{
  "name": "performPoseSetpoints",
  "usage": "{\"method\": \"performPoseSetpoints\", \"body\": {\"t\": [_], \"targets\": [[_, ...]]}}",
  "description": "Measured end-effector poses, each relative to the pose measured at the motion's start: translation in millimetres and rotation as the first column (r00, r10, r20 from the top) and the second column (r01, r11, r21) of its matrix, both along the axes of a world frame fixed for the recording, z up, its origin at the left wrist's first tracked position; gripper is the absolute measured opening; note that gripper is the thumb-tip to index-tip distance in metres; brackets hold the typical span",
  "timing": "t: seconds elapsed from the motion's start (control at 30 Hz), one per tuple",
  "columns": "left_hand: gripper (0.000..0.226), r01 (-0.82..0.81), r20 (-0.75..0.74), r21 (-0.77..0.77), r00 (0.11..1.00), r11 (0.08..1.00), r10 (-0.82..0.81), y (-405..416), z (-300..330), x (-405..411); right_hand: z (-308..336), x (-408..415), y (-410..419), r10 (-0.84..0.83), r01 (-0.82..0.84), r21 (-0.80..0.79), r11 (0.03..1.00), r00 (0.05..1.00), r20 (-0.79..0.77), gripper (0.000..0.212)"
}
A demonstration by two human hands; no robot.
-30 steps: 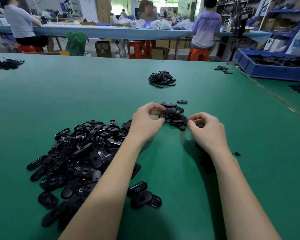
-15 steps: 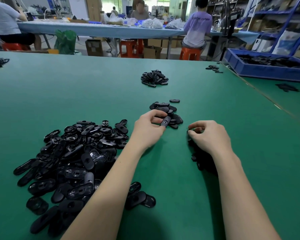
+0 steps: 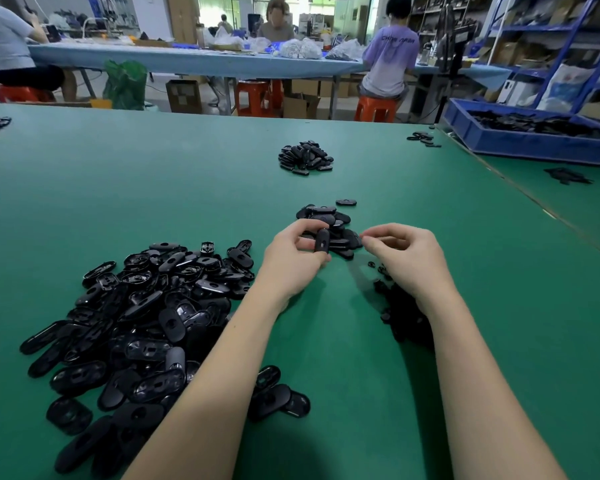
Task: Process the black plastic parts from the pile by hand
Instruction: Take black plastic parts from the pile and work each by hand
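**Left hand holds one black part at the small stack; right hand curled beside it**

Left hand (image 3: 293, 256): fingers and thumb curled round a single oval black part (image 3: 321, 241), held upright on end, slot facing the camera. The part sits just in front of the small stack (image 3: 329, 220) of like parts on the green table (image 3: 153, 188); whether it touches the stack cannot be told.

Right hand (image 3: 404, 258): fingers curled, thumb and forefinger tips drawn together near the right edge of the small stack. Anything pinched between them is too small to make out; grip contents cannot be told.

Main pile (image 3: 142, 317) of black plastic parts: lies to the left of the left forearm, loose and overlapping. A few stray parts (image 3: 279, 398) lie just right of that forearm, near the bottom.

Dark scraps (image 3: 400, 313) lie under and beside the right wrist, partly in shadow.

One lone part (image 3: 346, 202) lies just beyond the small stack. A further heap (image 3: 305, 157) sits farther up the table, well apart.

Blue bin (image 3: 534, 143) with black pieces stands at far right.
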State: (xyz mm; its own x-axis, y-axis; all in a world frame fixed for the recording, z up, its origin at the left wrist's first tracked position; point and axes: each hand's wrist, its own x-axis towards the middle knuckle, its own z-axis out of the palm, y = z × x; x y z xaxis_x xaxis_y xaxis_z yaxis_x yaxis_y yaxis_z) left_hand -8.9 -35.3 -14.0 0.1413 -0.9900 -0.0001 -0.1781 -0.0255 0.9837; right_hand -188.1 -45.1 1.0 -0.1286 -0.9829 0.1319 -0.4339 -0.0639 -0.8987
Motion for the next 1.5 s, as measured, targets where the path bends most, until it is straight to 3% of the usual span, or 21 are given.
{"method": "performPoseSetpoints", "body": {"t": [0.13,0.27,0.5,0.73,1.1,1.33,1.5], "targets": [[0.024,0.032,-0.245,0.035,0.969,0.999,-0.023,2.0,4.2,-0.5,4.1,12.5,4.5,0.151,-0.153,-0.001,0.988,0.971,0.187,0.014],[0.014,0.014,-0.226,0.034,0.974,0.999,-0.006,0.6,6.1,1.9,4.3,19.8,7.0,0.194,-0.202,0.004,0.979,0.945,0.263,0.013],[0.008,0.018,-0.353,0.028,0.936,0.999,-0.007,3.2,10.3,1.0,4.7,26.9,6.8,0.151,-0.178,0.065,0.982,0.942,0.301,0.013],[0.014,0.059,-0.354,0.005,0.934,0.998,-0.053,7.5,15.3,0.0,5.6,27.5,6.6,0.054,-0.085,0.11,0.99,0.964,0.259,0.007],[0.016,0.077,-0.147,-0.012,0.986,0.997,-0.077,9.7,16.8,1.0,3.9,28.6,4.4,-0.015,-0.014,0.142,0.99,0.98,0.197,0.012],[0.018,0.084,-0.122,0.011,0.989,0.996,-0.082,9.0,20.0,6.1,9.5,22.9,9.8,0.064,-0.111,0.191,0.975,0.97,0.235,0.016],[0.014,0.093,-0.178,0.021,0.98,0.995,-0.087,9.7,19.9,3.8,11.6,22.1,10.5,0.103,-0.139,0.139,0.981,0.965,0.243,0.013]]}}
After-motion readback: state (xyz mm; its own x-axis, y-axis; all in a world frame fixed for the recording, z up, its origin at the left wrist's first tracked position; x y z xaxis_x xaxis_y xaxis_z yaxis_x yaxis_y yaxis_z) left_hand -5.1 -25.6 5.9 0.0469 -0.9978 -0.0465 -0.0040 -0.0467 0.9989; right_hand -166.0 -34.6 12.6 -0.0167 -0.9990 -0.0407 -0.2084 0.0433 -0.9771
